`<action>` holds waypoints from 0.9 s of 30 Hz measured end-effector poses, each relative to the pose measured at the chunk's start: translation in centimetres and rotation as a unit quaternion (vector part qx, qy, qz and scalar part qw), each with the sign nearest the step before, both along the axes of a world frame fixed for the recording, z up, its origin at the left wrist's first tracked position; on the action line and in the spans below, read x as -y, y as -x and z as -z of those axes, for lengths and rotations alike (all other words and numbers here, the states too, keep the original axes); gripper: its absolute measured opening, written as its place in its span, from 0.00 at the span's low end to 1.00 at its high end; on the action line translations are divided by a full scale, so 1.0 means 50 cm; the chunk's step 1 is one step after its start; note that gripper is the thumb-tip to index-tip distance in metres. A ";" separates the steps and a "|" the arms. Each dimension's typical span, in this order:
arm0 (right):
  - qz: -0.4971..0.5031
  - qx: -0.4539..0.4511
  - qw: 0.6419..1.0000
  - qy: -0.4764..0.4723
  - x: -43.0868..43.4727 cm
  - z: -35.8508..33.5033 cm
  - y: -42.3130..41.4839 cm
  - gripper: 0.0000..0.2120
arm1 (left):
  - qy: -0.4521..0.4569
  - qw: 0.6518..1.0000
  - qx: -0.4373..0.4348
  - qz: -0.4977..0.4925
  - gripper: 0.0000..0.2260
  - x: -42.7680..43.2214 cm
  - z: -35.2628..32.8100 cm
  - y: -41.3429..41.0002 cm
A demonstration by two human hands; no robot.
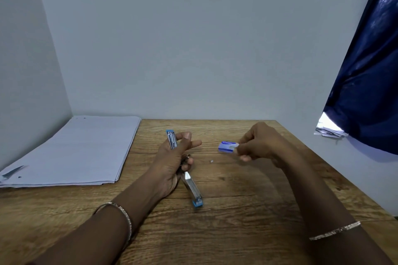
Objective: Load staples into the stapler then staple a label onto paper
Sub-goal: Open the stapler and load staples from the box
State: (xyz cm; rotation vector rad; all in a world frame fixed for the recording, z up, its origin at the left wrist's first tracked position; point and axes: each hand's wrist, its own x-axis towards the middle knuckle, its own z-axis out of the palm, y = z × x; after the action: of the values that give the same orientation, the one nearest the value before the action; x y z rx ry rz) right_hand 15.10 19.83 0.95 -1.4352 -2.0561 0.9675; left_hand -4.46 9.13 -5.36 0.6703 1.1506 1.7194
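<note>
My left hand [174, 161] grips a blue and metal stapler [192, 189] that is swung wide open; one arm points up and away past my fingers, the other slants down toward me onto the wooden table [237, 211]. To the right, my right hand [258, 143] pinches a small blue and white staple box [227, 147] above the table, a short gap from the stapler. A stack of white paper [75, 150] lies flat at the left. No label is visible.
A tiny pale scrap [211, 161] lies on the table between my hands. Grey walls close off the back and left. A dark blue curtain [370, 71] hangs at the right, with papers [329, 130] under its lower edge.
</note>
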 end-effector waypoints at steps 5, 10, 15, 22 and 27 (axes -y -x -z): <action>0.000 0.072 0.996 0.061 0.012 -0.011 -0.006 0.10 | 0.026 0.999 0.032 0.024 0.25 0.003 -0.004 0.002; -0.002 0.099 0.993 0.069 0.019 -0.006 0.004 0.12 | 0.010 0.996 0.059 0.061 0.23 0.007 -0.003 0.005; 0.001 0.101 0.993 0.061 0.015 -0.011 0.000 0.11 | -0.023 0.992 0.080 0.094 0.21 0.008 -0.007 0.002; -0.109 -0.146 0.982 -0.041 0.023 -0.005 0.023 0.06 | -0.046 0.980 0.146 0.125 0.19 0.004 -0.006 -0.001; -0.226 -0.233 0.946 0.020 0.058 0.014 0.069 0.09 | -0.057 0.972 0.185 0.132 0.16 0.005 -0.005 -0.008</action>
State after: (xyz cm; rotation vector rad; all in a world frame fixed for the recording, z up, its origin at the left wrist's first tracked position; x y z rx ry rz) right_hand 11.66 16.93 0.23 -0.6546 -2.0289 1.3782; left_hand -4.05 8.88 -5.10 0.5166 0.6759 1.6033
